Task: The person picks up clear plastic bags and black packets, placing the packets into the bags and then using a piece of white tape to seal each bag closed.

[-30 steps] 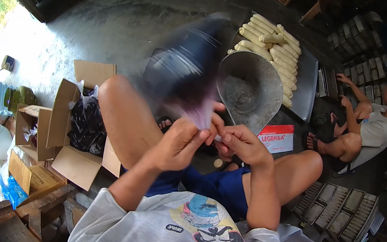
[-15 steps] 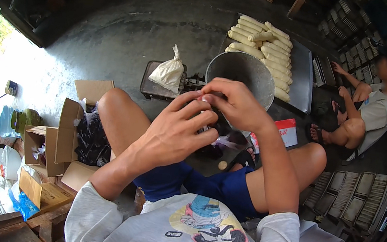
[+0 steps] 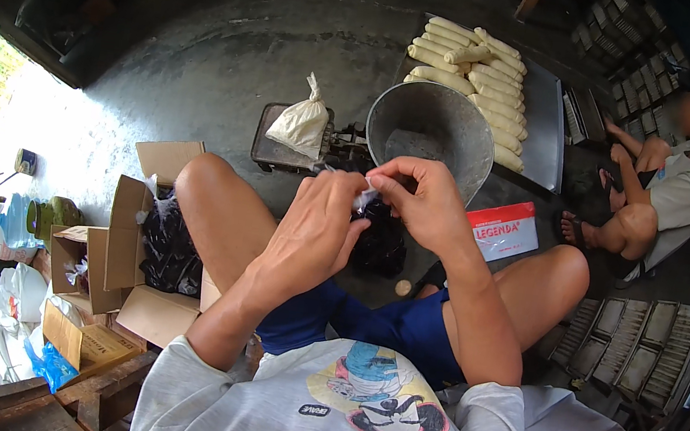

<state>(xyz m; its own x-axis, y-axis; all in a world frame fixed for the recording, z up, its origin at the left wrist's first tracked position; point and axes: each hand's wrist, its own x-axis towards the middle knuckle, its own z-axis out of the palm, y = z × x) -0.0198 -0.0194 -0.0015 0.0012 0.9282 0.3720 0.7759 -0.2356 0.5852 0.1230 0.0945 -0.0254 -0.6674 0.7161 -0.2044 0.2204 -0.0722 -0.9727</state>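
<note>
My left hand [image 3: 309, 219] and my right hand [image 3: 422, 200] meet in front of me, fingers pinched together at the twisted neck of a clear plastic bag. The bag [image 3: 381, 243] hangs below them between my knees, with dark contents. Just beyond my hands, a tied bag of white powder [image 3: 299, 125] stands on the plate of a weighing scale [image 3: 269, 150]. A deep metal bucket [image 3: 386, 111] stands to its right, beyond my right hand. What my fingertips do at the bag's neck is partly hidden.
Pale dough rolls [image 3: 498, 96] lie piled on a metal tray [image 3: 545, 138]. A red and white box [image 3: 503, 231] sits by my right knee. Cardboard boxes [image 3: 127, 229], one holding dark bags [image 3: 173, 244], stand at left. Another person [image 3: 675, 191] sits at right near baking tins [image 3: 627, 343].
Both hands have shifted slightly, with the left fingers now drawn closer together around the bag's neck. More of the dark bag and the red and white box now shows. The other person has leaned slightly.
</note>
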